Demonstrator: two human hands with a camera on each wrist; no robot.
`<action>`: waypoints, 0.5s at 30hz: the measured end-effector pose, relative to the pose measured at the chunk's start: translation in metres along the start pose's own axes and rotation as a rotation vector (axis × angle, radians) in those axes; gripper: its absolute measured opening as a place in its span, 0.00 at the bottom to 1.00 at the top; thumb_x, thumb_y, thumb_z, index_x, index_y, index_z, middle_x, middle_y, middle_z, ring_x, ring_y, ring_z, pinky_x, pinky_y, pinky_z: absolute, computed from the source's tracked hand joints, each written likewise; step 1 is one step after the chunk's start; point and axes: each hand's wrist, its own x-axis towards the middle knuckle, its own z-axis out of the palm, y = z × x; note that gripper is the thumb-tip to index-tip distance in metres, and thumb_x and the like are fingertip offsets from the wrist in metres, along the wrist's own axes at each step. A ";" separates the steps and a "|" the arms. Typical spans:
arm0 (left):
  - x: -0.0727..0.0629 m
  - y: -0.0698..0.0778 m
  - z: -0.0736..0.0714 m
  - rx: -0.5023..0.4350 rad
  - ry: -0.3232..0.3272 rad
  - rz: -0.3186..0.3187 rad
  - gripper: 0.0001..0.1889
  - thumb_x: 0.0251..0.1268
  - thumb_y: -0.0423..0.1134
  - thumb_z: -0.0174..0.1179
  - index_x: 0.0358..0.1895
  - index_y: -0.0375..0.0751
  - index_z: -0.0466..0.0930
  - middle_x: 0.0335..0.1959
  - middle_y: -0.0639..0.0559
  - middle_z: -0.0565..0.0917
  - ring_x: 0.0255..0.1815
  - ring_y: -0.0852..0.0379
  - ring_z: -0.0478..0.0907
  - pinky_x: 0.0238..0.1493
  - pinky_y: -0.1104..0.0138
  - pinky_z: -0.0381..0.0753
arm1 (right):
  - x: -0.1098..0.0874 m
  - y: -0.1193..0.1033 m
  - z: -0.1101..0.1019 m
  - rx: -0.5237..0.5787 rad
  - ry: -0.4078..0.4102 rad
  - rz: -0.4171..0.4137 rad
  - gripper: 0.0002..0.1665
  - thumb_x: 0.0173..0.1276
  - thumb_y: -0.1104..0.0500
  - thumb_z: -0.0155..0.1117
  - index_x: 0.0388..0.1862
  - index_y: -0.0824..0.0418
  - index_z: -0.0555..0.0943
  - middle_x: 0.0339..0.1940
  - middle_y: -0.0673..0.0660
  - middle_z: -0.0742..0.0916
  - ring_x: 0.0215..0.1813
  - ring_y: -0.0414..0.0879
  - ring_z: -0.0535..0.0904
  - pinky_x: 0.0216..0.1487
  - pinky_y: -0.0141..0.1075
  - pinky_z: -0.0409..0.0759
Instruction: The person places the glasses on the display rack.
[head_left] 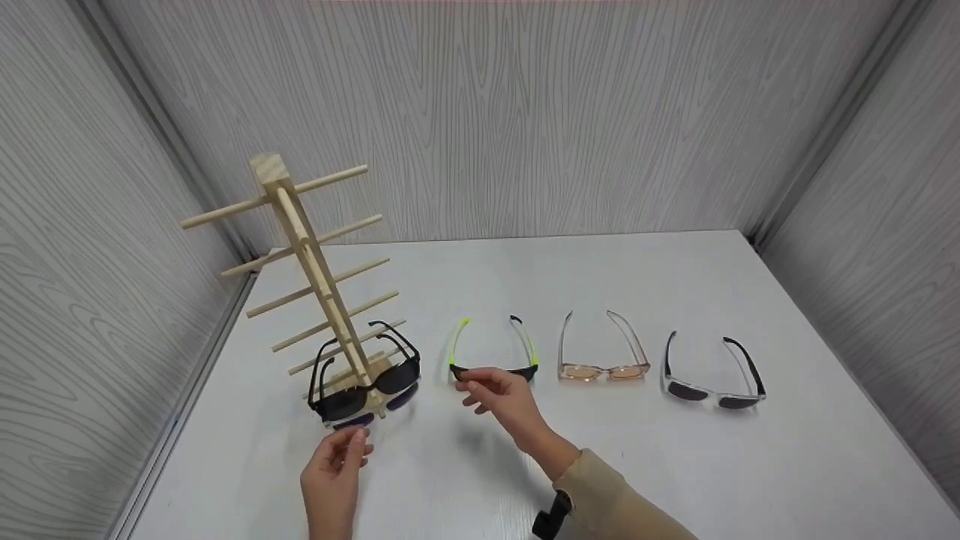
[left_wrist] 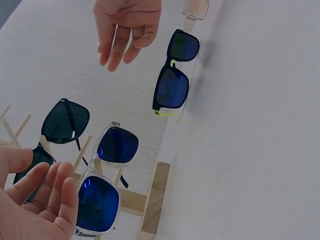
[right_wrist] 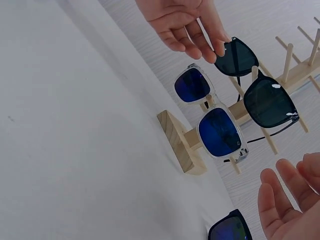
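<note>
Black sunglasses [head_left: 343, 403] sit on the lower pegs of a wooden rack [head_left: 307, 247]. Beneath them hangs a clear-framed pair with blue lenses [right_wrist: 220, 132]. My left hand [head_left: 334, 469] is just in front of the black pair's left lens, its fingers loosely bent around nothing; whether a fingertip touches the frame cannot be told. My right hand [head_left: 504, 405] hovers right of the rack with relaxed fingers and holds nothing. In the head view it partly covers the black and lime-green sunglasses [head_left: 531, 370], but the left wrist view shows it apart from that pair [left_wrist: 172, 87].
Peach-tinted glasses [head_left: 604, 373] and clear-and-black sunglasses [head_left: 712, 397] stand in a row to the right on the white table [head_left: 675, 277]. Bare pegs [head_left: 330, 180] stick out from the rack's upper part. Grey wood-grain panels [head_left: 480, 112] enclose the back and sides.
</note>
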 end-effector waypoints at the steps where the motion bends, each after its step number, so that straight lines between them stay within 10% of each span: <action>1: 0.002 -0.006 0.003 -0.017 -0.011 0.005 0.14 0.64 0.46 0.59 0.44 0.38 0.79 0.40 0.42 0.82 0.33 0.57 0.80 0.33 0.70 0.80 | -0.003 -0.003 0.000 -0.010 0.002 0.001 0.16 0.69 0.65 0.56 0.52 0.74 0.75 0.45 0.68 0.83 0.44 0.65 0.79 0.44 0.56 0.77; 7: 0.021 -0.064 0.024 -0.065 -0.062 0.064 0.21 0.58 0.57 0.60 0.43 0.43 0.81 0.37 0.50 0.83 0.32 0.57 0.81 0.29 0.72 0.79 | -0.011 -0.002 -0.007 -0.036 0.021 0.021 0.17 0.69 0.65 0.56 0.52 0.75 0.75 0.44 0.68 0.83 0.44 0.64 0.79 0.43 0.54 0.77; 15: -0.003 -0.002 0.028 0.034 -0.234 0.001 0.16 0.62 0.44 0.61 0.45 0.35 0.80 0.37 0.43 0.83 0.33 0.54 0.80 0.33 0.67 0.79 | -0.012 0.017 -0.025 -0.035 0.079 0.046 0.15 0.69 0.62 0.57 0.51 0.70 0.77 0.43 0.64 0.84 0.43 0.61 0.81 0.42 0.49 0.79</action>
